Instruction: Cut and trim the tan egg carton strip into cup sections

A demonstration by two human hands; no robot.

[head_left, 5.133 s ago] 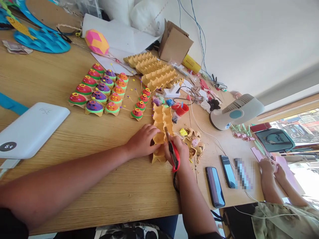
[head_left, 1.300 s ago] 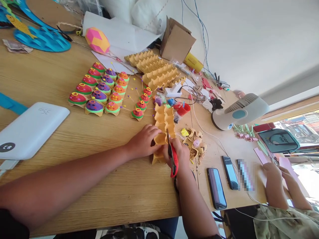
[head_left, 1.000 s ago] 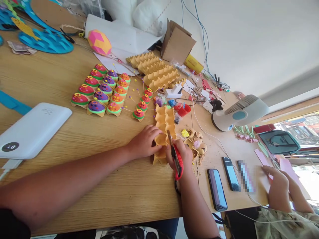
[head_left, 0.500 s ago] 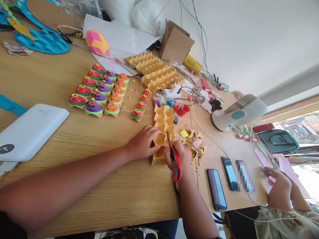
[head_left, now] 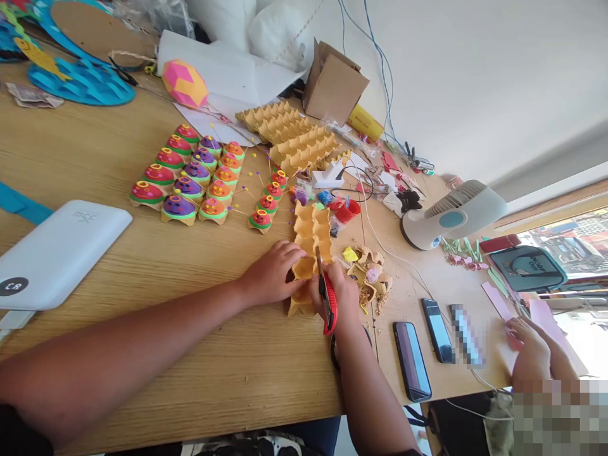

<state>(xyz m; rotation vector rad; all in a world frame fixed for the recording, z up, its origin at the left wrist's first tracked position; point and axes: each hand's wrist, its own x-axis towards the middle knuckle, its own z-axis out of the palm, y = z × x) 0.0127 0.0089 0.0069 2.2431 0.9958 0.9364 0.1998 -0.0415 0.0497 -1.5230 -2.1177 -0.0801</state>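
A yellow egg carton strip [head_left: 311, 234] lies on the wooden table [head_left: 142, 253]. My left hand [head_left: 270, 272] presses down on the carton's near end, fingers curled over its cups. My right hand [head_left: 339, 294] is closed round a red utility knife [head_left: 327, 297], whose blade points up into the carton next to my left fingers. Cut carton scraps [head_left: 370, 275] lie just right of my right hand.
Painted carton cups [head_left: 190, 177] stand in rows at the left, more egg cartons [head_left: 292, 133] behind. A white power bank [head_left: 57, 250], two phones [head_left: 411, 358], a desk fan [head_left: 451, 212] and a cardboard box [head_left: 332, 82] are on the table. Another person's hands [head_left: 532, 342] work at the right.
My right hand with the knife has shifted slightly back and forth along the carton; the knife now stands more upright. The other person's hands have moved at the right edge.
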